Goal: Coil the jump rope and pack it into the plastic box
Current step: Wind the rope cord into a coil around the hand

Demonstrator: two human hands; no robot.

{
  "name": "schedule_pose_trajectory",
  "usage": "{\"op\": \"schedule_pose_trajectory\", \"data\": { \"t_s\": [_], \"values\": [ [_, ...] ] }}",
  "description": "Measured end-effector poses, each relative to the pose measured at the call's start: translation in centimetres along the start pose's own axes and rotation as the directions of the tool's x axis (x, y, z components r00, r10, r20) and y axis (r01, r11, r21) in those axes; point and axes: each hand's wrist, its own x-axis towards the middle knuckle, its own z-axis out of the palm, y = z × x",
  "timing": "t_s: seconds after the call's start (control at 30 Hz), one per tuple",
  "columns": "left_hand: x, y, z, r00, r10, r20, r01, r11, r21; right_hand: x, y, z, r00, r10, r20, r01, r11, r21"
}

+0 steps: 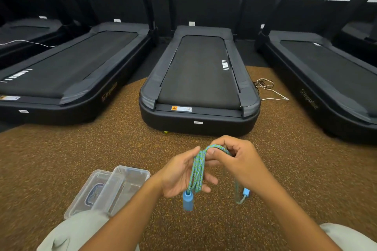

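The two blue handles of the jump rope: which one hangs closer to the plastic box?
The larger-looking blue handle under the left hand, hanging next to the plastic box. The other handle hangs under the right hand, farther from the box.

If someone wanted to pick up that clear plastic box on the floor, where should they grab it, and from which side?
Probably by the far rim of the clear plastic box, reaching down from above. It sits open side up on the speckled brown floor, so that edge is exposed. Its near end is hidden behind the left forearm and knee, and the clear lid lies against its left side.
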Motion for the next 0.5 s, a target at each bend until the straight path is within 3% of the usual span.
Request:
{"op": "schedule_pose_trajectory", "data": {
  "t_s": [0.1, 0.2, 0.4, 0.5],
  "values": [
    [0.2, -0.4, 0.2, 0.999, -0.016, 0.034, 0.015, 0.999, 0.04, 0.2, 0.2, -0.1, 0.997, 0.073, -0.009, -0.072, 0.991, 0.115],
    [0.4, -0.7, 0.2, 0.998, -0.022, 0.051, 0.017, 0.995, 0.101, 0.4, 0.3, -0.3, 0.995, 0.099, -0.007, -0.098, 0.989, 0.109],
    [0.4, -1.0, 0.4, 0.998, -0.031, 0.059, 0.02, 0.982, 0.19, 0.9, 1.2, -0.5, 0.99, 0.14, -0.016, -0.14, 0.99, 0.03],
    [0.4, -1.1, 0.5, 0.998, -0.037, 0.053, 0.024, 0.974, 0.226, 1.3, 2.4, -0.8, 0.997, 0.066, -0.043, -0.072, 0.984, -0.166]
  ]
}}
